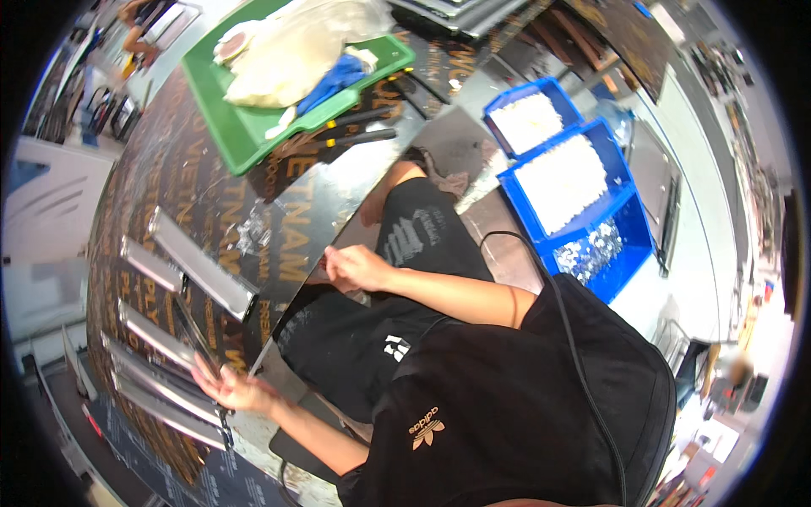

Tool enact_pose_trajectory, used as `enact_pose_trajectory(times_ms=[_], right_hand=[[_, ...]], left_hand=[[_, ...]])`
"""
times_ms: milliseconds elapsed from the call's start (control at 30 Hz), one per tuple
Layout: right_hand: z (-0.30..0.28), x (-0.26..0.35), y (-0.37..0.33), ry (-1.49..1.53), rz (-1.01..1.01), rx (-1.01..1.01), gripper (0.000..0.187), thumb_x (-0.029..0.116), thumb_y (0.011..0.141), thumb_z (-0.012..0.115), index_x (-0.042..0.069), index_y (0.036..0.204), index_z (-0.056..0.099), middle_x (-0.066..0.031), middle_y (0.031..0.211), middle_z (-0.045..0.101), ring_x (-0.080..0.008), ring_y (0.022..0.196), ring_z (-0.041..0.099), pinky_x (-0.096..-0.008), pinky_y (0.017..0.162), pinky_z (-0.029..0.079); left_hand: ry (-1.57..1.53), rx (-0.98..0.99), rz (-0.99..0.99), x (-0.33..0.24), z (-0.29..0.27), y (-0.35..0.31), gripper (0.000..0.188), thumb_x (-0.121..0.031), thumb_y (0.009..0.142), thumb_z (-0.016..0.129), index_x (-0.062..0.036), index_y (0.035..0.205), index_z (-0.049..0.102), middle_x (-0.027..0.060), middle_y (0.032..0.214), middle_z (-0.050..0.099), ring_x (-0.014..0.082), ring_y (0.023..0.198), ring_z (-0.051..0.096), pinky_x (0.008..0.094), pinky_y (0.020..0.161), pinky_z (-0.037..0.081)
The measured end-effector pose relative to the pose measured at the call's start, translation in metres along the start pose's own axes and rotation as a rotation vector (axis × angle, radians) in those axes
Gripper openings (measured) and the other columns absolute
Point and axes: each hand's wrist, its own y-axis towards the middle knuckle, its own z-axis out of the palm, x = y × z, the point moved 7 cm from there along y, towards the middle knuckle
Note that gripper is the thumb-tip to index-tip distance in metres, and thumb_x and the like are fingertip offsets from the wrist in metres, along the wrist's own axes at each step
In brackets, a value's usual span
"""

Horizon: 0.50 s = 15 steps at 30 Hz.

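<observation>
1. The left hand (230,387) lies open, fingers spread on the near end of a row of long silver metal strips (160,393) on the dark printed board (169,194); the step looks like placing or squaring a strip.
2. The right hand (355,269) is curled loosely at the board's edge, just right of the strips; I cannot tell whether it grips anything.
3. The next move likely calls for lining the strip parallel with its neighbours.
4. Beyond the strips, a green tray (245,127) holds pale cloth and something blue.
5. Far right of the strips, 2 blue bins (625,203) hold white pieces.
</observation>
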Motion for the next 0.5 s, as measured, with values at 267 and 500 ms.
enact_pose_trajectory(times_ms=[267,500], right_hand=[[0.001,0.05,-0.029,0.173,-0.441,-0.023,0.049,0.038,0.112,0.045,0.004,0.146,0.044,-0.0046,0.097,0.061,-0.0068,0.071,0.054,-0.0217,0.065,0.045],[-0.017,0.075,-0.045,-0.192,-0.663,-0.278,0.073,0.057,0.103,0.053,-0.002,0.145,0.045,-0.0148,0.127,0.058,-0.0221,0.106,0.06,-0.0362,0.095,0.049]], left_hand=[[-0.177,0.184,-0.209,0.022,0.149,-0.066,0.093,0.007,0.073,0.08,0.0068,0.153,0.033,0.0188,0.153,0.047,0.024,0.131,0.054,0.0363,0.109,0.047],[0.39,0.232,-0.054,0.044,0.177,-0.072,0.104,-0.015,0.074,0.083,0.0052,0.158,0.025,0.0262,0.154,0.043,0.041,0.145,0.042,0.0567,0.122,0.026]])
